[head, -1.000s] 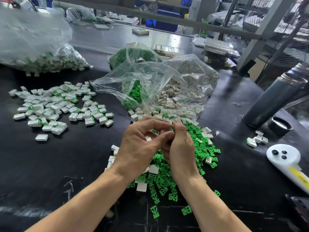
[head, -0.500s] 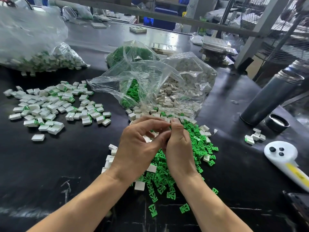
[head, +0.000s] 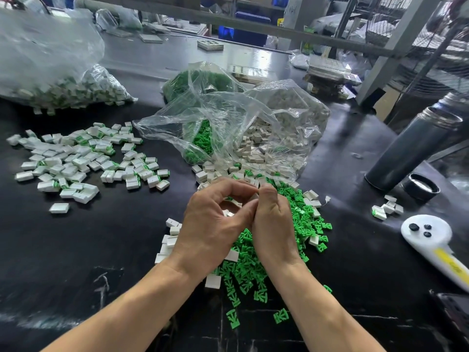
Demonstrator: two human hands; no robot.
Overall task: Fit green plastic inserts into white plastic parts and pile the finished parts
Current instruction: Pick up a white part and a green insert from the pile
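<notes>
My left hand (head: pixel 213 224) and my right hand (head: pixel 274 224) meet fingertip to fingertip over a heap of loose green inserts (head: pixel 253 265) on the black table. A small white part (head: pixel 253 197) is pinched between the fingertips of both hands; most of it is hidden. Loose white parts (head: pixel 170 240) lie along the left side of the green heap. A spread of finished white parts with green inserts (head: pixel 83 161) covers the table at the left.
An open clear bag (head: pixel 241 128) with green inserts and white parts lies just beyond my hands. A large bag of finished parts (head: pixel 50 80) sits far left. A grey flask (head: pixel 408 148), its cap (head: pixel 421 190) and a white controller (head: pixel 436 240) are at the right.
Both hands have stayed together over the green heap, with only small finger movements at the pinched part. The view has shifted slightly.
</notes>
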